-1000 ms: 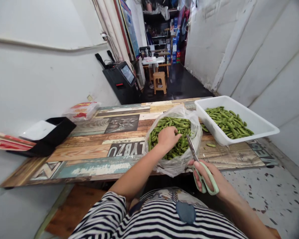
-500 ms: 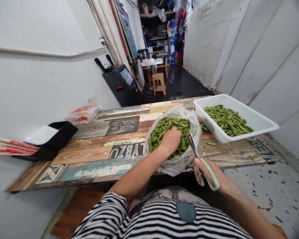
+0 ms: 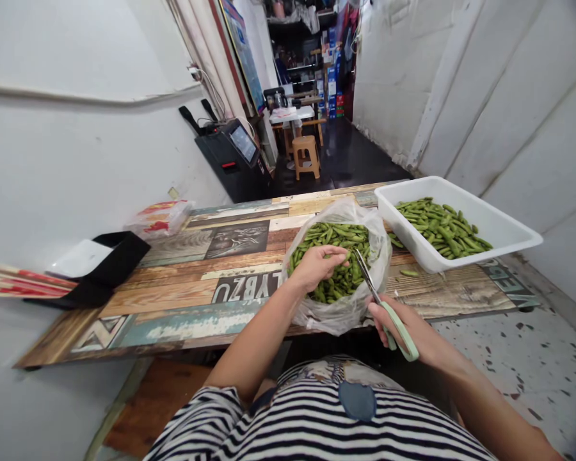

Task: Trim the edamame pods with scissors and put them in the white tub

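Observation:
A clear plastic bag (image 3: 380, 240) full of green pods (image 3: 333, 288) stands open at the table's near edge. Over the pods, my left hand (image 3: 319, 266) pinches one green pod (image 3: 348, 255) between thumb and fingers. My right hand (image 3: 398, 323) is wrapped round the pale green handles of a pair of scissors (image 3: 368, 280). The blades point up and left, with their tips close to the held pod. To the right of the bag sits a white plastic tray (image 3: 513, 238) holding more green pods (image 3: 441, 224).
A few loose pods (image 3: 409, 273) lie between bag and tray. On the table's left are a black holder (image 3: 120, 256) with wooden sticks and a red-and-white plastic packet (image 3: 160, 218). A black machine with a screen (image 3: 235, 153) and a stool (image 3: 306, 157) stand beyond.
My left hand has lifted out of the pods and now shows a pod at its fingertips. The scissors have shifted left towards it, and their blades look closer together.

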The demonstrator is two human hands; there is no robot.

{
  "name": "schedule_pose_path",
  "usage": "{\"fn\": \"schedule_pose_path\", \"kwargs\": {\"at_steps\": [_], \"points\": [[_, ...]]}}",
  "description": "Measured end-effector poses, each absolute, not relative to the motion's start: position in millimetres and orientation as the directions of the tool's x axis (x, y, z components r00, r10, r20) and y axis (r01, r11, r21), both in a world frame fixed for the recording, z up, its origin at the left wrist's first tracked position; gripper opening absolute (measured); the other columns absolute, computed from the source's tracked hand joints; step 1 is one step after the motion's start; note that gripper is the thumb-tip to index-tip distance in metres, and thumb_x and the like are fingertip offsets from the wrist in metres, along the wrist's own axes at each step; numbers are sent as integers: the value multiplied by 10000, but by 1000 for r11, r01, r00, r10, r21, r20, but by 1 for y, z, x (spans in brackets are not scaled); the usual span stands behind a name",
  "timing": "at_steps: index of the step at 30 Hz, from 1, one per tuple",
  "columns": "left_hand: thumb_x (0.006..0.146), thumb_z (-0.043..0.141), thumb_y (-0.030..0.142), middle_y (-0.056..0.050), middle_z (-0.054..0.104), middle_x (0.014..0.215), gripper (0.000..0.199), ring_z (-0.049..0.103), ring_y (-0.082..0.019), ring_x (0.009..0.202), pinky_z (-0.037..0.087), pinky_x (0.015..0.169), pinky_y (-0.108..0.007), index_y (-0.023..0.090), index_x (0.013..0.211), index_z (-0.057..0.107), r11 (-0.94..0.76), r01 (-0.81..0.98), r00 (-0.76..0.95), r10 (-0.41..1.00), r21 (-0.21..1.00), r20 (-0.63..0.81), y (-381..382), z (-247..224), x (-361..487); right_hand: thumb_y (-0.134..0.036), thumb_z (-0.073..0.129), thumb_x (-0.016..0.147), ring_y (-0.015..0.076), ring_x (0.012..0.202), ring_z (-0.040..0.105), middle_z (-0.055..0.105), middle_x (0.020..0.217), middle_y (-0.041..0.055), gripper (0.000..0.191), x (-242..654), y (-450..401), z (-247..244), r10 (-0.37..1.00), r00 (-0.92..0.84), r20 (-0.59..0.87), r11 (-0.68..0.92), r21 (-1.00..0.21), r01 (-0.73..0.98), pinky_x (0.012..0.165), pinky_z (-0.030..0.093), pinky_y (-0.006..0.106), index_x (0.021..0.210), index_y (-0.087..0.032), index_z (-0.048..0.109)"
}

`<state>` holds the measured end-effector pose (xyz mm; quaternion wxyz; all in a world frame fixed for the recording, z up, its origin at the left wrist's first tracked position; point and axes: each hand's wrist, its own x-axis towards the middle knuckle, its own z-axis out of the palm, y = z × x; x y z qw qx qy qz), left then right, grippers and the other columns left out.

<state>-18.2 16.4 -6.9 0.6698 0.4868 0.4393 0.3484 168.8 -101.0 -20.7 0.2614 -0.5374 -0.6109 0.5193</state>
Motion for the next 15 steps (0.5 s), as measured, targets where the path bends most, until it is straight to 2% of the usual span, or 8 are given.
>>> {"fn": "schedule_pose_path", "kwargs": {"at_steps": [4, 15], "points": [[697, 712, 309, -27, 645, 665, 251, 262, 9, 355, 135, 376, -176, 103, 779, 593, 255, -18, 392, 891, 967, -228, 12, -4, -18, -573, 406, 909, 121, 502, 519, 525, 548, -46, 394, 169, -100, -14, 923, -304, -235, -80, -891, 447, 508, 413, 232, 795, -207, 495], [674, 709, 348, -22, 655, 690, 272, 305, -9, 400, 178, 380, -185, 107, 787, 651, 178, 206, 428, 868, 962, -252, 2, 4, -16, -526, 525, 866, 95, 360, 438, 449, 429, -70, 369, 168, -97, -15, 945, -245, -216, -86, -888, 452, 375, 329, 207, 678, -213, 469]]}}
